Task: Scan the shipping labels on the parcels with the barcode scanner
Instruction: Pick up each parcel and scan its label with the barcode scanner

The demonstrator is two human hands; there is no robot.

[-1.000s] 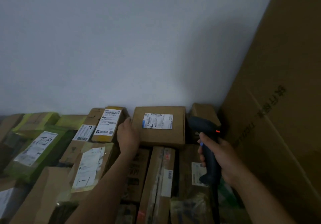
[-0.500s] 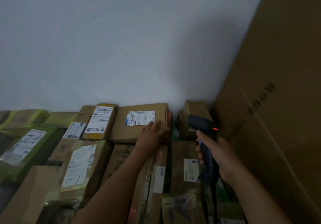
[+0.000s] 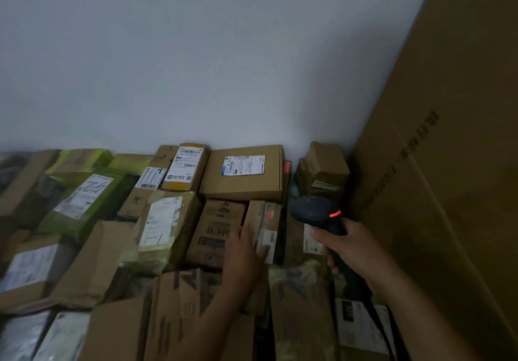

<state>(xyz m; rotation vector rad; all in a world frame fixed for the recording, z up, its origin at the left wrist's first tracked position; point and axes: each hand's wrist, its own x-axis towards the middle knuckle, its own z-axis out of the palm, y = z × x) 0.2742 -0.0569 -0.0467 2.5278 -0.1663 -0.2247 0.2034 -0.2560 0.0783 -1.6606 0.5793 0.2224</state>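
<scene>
Many cardboard parcels with white shipping labels are packed along the wall. My right hand grips the black barcode scanner, whose red light glows; its head points left toward a narrow upright box. A red scan spot shows on that box. My left hand rests flat on the narrow box's lower part, beside its small label. Behind it lies a flat brown box with a white label.
A tall cardboard carton leans along the right side. A grey wall stands behind the parcels. Green-wrapped parcels lie at the left, and a yellow-taped box sits at the back.
My left hand has pulled back from the flat back box to the narrow upright box nearer me. The scanner has dropped lower and now aims at that box.
</scene>
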